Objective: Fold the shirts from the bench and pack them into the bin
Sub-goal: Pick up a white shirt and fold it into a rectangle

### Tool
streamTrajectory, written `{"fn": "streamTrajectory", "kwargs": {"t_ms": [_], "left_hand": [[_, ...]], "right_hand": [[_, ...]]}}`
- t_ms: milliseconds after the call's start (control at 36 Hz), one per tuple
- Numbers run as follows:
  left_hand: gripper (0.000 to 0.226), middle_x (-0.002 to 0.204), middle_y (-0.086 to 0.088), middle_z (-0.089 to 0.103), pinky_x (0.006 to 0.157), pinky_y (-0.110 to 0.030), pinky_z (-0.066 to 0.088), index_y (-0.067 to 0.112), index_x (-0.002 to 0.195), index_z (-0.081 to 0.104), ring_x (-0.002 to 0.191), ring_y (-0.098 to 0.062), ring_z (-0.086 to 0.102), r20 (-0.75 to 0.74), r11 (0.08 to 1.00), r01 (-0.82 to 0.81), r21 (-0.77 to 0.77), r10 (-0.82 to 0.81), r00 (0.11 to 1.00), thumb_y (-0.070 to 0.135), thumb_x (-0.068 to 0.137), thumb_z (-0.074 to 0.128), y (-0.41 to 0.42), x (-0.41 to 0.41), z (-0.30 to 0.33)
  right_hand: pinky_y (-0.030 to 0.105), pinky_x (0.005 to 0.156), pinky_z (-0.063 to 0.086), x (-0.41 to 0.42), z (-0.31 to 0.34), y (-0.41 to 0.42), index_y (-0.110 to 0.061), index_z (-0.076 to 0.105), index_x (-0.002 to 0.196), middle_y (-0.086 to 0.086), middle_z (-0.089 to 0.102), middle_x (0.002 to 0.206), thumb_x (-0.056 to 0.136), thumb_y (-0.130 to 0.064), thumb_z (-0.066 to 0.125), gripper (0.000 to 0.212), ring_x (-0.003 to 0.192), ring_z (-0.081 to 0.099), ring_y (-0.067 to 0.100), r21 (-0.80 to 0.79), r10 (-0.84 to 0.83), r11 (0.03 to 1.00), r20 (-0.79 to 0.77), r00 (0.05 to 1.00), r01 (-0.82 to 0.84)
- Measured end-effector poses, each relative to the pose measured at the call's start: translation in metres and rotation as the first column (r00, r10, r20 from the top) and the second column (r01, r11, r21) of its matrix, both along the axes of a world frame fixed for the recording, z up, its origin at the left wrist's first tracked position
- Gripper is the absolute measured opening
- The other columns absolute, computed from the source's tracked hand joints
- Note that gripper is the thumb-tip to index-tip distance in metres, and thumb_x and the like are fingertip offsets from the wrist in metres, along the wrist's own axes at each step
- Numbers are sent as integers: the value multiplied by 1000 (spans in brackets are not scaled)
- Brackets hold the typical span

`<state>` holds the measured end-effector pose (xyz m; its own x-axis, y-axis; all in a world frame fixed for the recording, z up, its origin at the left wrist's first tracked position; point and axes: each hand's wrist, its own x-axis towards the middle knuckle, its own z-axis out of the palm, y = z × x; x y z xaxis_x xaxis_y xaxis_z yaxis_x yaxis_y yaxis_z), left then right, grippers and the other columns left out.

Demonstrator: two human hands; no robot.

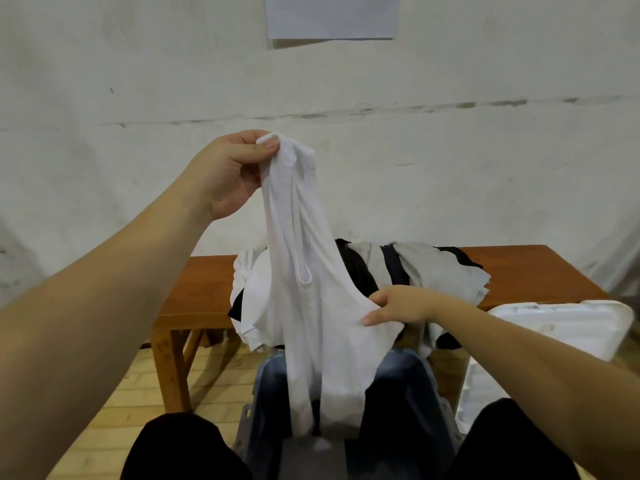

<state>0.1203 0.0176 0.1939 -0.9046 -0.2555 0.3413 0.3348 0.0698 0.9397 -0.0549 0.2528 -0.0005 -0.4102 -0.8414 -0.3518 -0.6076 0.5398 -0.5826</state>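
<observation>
A white shirt [311,306] hangs in the air in front of me, over the blue-grey bin [419,403] that stands between my knees. My left hand [228,171] is raised high and pinches the shirt's top end between thumb and fingers. Lower down on the right, my right hand [398,306] grips the shirt's side edge. The shirt's bottom end dangles into the bin. Behind it, a heap of white, grey and black shirts [433,271] lies on the brown wooden bench [204,282].
A white plastic lid or container [561,327] stands at the right, next to the bin. A whitewashed wall rises right behind the bench. The floor is pale brick. My dark-trousered knees flank the bin at the bottom.
</observation>
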Motion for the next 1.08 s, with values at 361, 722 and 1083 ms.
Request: {"fn": "streamTrajectory", "kwargs": {"t_ms": [361, 722, 1083], "left_hand": [[24, 87, -2, 72, 84, -29, 49, 17, 81, 76, 88, -18, 65, 10, 994, -104, -33, 105, 994, 10, 92, 57, -16, 14, -7], [8, 88, -3, 73, 78, -24, 52, 9, 94, 73, 85, -16, 67, -81, 914, -383, -135, 375, 924, 11, 89, 67, 2, 15, 3], [12, 91, -10, 72, 79, -33, 59, 7, 102, 67, 78, -22, 69, 133, 920, -374, 116, 358, 924, 9, 91, 66, 41, -39, -8]], "right_hand": [[21, 75, 49, -4, -2, 27, -21, 70, 98, -8, 69, 89, 93, -33, 66, 13, 82, 61, 9, -57, -169, 979, 312, 935, 197], [32, 97, 52, 18, 30, 5, -14, 67, 118, 7, 70, 120, 60, -49, 88, 72, 110, 65, 20, -573, 109, 685, 692, 713, 451], [35, 98, 51, 63, 24, -54, -24, 71, 103, -4, 72, 106, 92, -23, 68, 12, 103, 66, 14, -514, 10, 811, 488, 873, 278]]}}
